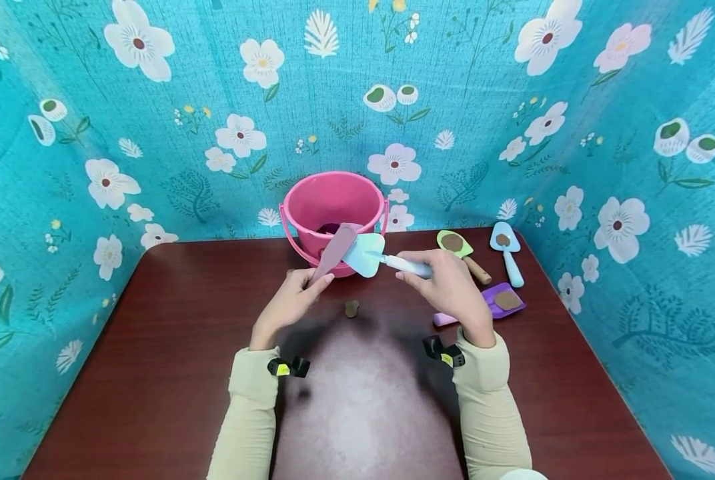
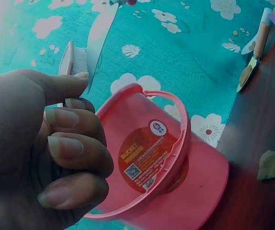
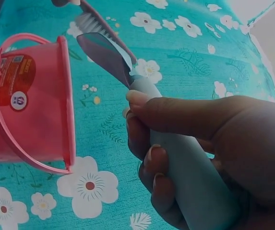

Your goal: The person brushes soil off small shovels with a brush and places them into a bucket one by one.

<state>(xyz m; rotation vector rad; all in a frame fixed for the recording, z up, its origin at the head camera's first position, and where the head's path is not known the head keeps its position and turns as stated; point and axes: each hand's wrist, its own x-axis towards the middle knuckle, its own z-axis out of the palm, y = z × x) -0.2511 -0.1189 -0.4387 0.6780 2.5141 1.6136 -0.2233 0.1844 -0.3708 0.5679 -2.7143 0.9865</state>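
Here I am, both hands up, tools crossing at the bucket! My left hand (image 1: 288, 303) pinches a mauve brush (image 1: 336, 248) between thumb and forefinger, the other fingers curled in towards the palm. Over on the other side, my right hand (image 1: 453, 287) has its thumb laid along a pale blue trowel (image 1: 366, 253), fingers wrapped round the grip. And look at that meeting point: bristles right up against the trowel's blade, both tools lifted off the table (image 1: 171, 333)!

From the head view they overlap the near rim of the pink bucket (image 1: 333, 200); whether they're truly over its mouth, I can't tell. Its handle hangs down on my side, and a red label (image 2: 147, 155) reading "BUCKET" shows. Something dark sits inside, too hidden to name.

Just in front of the bucket lies a small brownish lump (image 1: 351, 308). Off to my right, three more: a green scoop (image 1: 463, 250) with a wooden handle, a light blue shovel (image 1: 509, 253) beside it, and a purple scoop (image 1: 491, 305) nearer me, partly behind my right hand. Every one carries a brown patch! Flowered turquoise cloth (image 1: 333, 80) backs it all.
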